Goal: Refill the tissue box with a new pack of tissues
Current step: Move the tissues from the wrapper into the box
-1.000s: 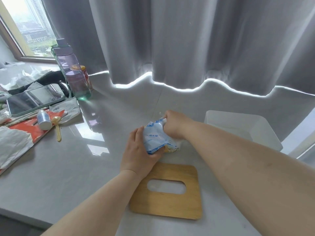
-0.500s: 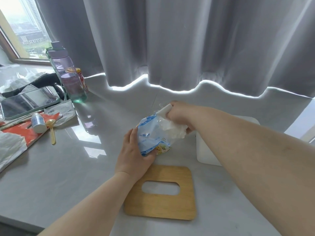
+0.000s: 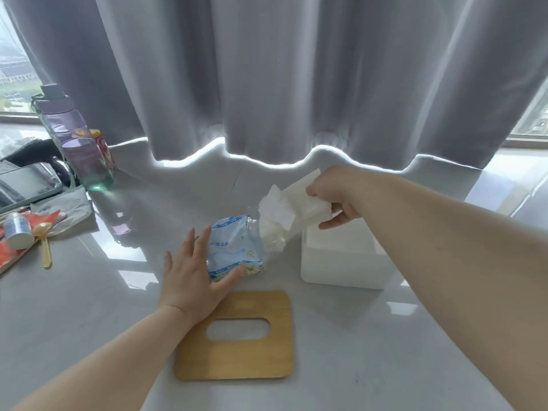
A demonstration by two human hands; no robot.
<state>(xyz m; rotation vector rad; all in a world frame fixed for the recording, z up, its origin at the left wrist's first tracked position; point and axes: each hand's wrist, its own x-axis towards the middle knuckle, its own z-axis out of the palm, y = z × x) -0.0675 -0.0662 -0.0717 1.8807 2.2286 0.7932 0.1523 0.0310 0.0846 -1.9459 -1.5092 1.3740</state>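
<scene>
The right hand's fingers point(image 3: 312, 189) curl over the top of the tissues point(image 3: 296, 203) with the thumb underneath, pinching the white stack. The right hand point(image 3: 341, 200) holds it in the air, tilted, just above the far left corner of the box point(image 3: 341, 262). Loose sheets hang from the stack's lower end toward the mouth of the wrapper point(image 3: 234, 247). Whether the last of them are clear of the film cannot be told.

The left hand's fingers point(image 3: 205, 241) are straight and spread. The left hand point(image 3: 192, 277) presses flat on the near left side of the wrapper, which lies limp on the counter point(image 3: 89, 307).

As for progress, the lid point(image 3: 237, 360) is off and lies flat on the counter, nearer than the wrapper, slot up. The box stands open to the right, and what is inside it is hidden. The pack is open and looks all but emptied.

I judge 3 steps are left: lower the stack into the box, draw 1 sheet through the slot, and seat the lid. The wrapper can then be thrown away.
</scene>
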